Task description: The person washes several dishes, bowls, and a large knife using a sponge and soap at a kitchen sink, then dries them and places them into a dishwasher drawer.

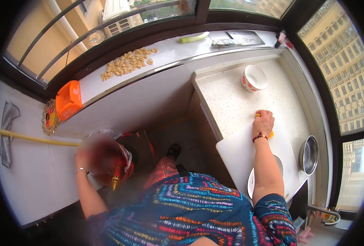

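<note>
My right hand is closed over a yellow cloth, pressing it down at the far edge of a white cutting board. Only bits of the cloth show around the fingers and wrist. A white bowl with red spots stands on the speckled countertop beyond that hand. Under my right forearm, a round white dish with a dark rim lies partly hidden on the board. At the left, my left hand is beside a red bin lined with clear plastic; blur hides its fingers.
A steel bowl leans at the counter's right side. On the windowsill are seeds, an orange plastic container, a green-white vegetable stalk and a dark bottle. A yellow hose crosses the left ledge.
</note>
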`<state>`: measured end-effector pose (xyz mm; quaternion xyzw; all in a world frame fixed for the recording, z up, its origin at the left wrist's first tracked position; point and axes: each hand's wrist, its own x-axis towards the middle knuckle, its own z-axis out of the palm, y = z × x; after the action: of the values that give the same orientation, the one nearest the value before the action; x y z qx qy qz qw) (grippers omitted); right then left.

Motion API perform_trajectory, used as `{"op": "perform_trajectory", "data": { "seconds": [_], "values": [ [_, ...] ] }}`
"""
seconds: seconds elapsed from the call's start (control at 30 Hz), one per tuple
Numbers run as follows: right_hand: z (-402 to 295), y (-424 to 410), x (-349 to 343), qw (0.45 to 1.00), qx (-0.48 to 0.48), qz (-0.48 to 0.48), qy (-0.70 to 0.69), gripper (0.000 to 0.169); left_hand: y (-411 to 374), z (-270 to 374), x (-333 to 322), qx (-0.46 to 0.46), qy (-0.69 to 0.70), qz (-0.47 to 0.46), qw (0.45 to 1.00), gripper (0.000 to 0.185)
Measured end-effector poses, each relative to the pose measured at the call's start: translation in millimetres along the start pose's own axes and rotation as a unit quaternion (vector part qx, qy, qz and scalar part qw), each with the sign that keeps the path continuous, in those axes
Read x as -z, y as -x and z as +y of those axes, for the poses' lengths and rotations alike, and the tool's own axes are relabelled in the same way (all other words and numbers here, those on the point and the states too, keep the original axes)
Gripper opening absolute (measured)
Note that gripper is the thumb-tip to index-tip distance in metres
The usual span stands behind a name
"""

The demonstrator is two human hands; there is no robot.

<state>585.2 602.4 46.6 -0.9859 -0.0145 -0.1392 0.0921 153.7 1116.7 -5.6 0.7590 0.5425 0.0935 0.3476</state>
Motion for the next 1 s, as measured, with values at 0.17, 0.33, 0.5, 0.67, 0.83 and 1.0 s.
{"op": "perform_trajectory", "data": {
  "seconds": [0.17,0.33,0.5,0.67,0.83,1.0],
  "values": [
    [7,-2,-1,1.0,-0.011,0.012,-0.021,0.013,-16,15,-18,-0.016,0.005,-0.08,0.997,0.009],
    [12,1,-3,0.998,-0.018,0.032,-0.044,0.012,-37,46,-47,-0.031,0.009,-0.153,0.988,0.017],
    [-22,22,11,0.983,0.001,-0.092,-0.159,0.017,-43,96,-96,-0.153,-0.007,-0.213,0.965,0.016],
    [-58,40,48,0.584,-0.184,-0.224,-0.758,0.02,5,213,-152,-0.238,-0.033,-0.301,0.923,0.011],
    [14,38,133,0.451,-0.11,-0.039,-0.885,0.017,42,283,-194,-0.317,0.018,-0.353,0.88,0.013],
    [142,84,197,0.552,-0.115,0.348,-0.748,0.023,71,312,-227,-0.401,-0.041,-0.379,0.833,0.012]
  ]
}}
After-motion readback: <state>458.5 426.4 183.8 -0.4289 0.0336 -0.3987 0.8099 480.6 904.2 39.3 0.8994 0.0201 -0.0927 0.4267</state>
